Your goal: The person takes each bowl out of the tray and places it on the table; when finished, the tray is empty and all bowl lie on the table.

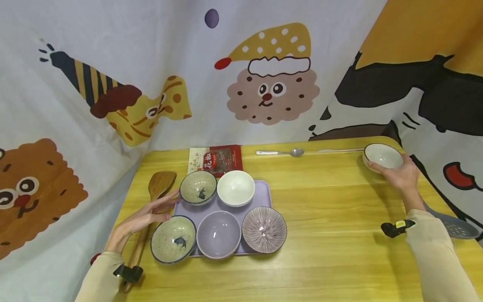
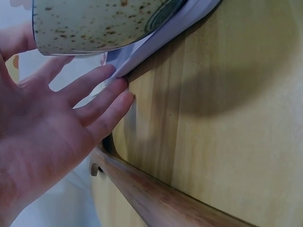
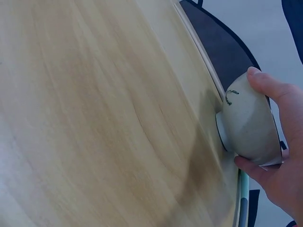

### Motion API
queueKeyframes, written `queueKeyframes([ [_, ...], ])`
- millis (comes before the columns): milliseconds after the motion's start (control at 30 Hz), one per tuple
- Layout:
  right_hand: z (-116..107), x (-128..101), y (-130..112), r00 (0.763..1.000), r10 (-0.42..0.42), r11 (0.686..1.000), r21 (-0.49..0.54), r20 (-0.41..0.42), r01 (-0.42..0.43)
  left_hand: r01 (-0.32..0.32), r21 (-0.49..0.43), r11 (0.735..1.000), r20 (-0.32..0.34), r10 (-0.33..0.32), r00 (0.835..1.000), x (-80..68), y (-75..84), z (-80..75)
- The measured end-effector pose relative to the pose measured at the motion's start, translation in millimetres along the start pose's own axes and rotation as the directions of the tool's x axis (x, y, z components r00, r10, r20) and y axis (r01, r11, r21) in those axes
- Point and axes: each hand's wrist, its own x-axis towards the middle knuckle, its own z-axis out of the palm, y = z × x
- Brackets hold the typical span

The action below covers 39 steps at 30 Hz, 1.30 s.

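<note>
Head view: a small pale bowl (image 1: 383,156) is grasped by the right hand (image 1: 401,176) at the far right corner of the yellow worktop (image 1: 332,218), well apart from the lilac tray (image 1: 264,191). Five bowls are carried on that tray, two of them speckled bowls (image 1: 198,187). The left hand (image 1: 145,214) is laid with straight fingers against the tray's left edge, over a wooden spatula (image 1: 160,184). A metal spoon (image 1: 281,152) and a red packet (image 1: 216,159) are seen behind the tray, and a grey slotted ladle (image 1: 454,224) beside the right sleeve.

Left wrist view: the released grip's fingertips (image 2: 120,97) are pressed to the tray edge (image 2: 156,35), beneath a speckled bowl.

Right wrist view: the bowl (image 3: 248,125) is pinched between thumb and fingers, its foot touching the worktop.
</note>
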Motion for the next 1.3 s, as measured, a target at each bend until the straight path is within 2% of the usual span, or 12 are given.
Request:
queueKeyframes([
  [167, -0.7, 1.8, -0.2, 1.000, 0.026, 1.000, -0.007, 0.005, -0.026, -0.001, 0.005, 1.000, 0.001, 0.001, 1.000, 0.4, 3.7, 1.6],
  [300, -0.5, 3.0, -2.0, 1.000, 0.003, 1.000, -0.027, 0.005, -0.002, 0.014, 0.008, 1.000, -0.016, -0.014, 1.000, -0.1, 4.7, 2.5],
  [533, -7.6, -7.4, -14.3, 0.999, -0.029, 0.999, -0.024, 0.025, 0.030, 0.050, -0.040, 0.998, -0.107, -0.054, 0.993, 2.3, 3.2, 2.8],
  [667, -15.6, -20.1, -27.0, 0.996, -0.088, 0.996, -0.006, -0.001, 0.088, 0.056, -0.061, 0.997, -0.160, -0.065, 0.985, 4.1, 2.8, 3.2],
  [833, -23.2, -40.1, -48.4, 0.981, -0.193, 0.981, 0.012, -0.011, 0.193, 0.092, -0.076, 0.993, -0.202, -0.105, 0.974, 4.0, 3.8, 4.5],
  [1033, -26.5, -73.4, -82.1, 0.942, -0.337, 0.941, 0.044, 0.000, 0.336, 0.140, -0.014, 0.990, -0.227, -0.139, 0.964, 6.2, 2.3, 8.3],
  [1167, -24.7, -95.2, -99.9, 0.895, -0.445, 0.893, 0.086, 0.033, 0.441, 0.179, -0.014, 0.984, -0.216, -0.177, 0.960, 8.8, -0.8, 10.0],
  [1300, -20.1, -115.9, -114.4, 0.848, -0.521, 0.852, 0.115, 0.096, 0.510, 0.186, -0.009, 0.982, -0.198, -0.184, 0.963, 9.6, 0.1, 10.6],
])
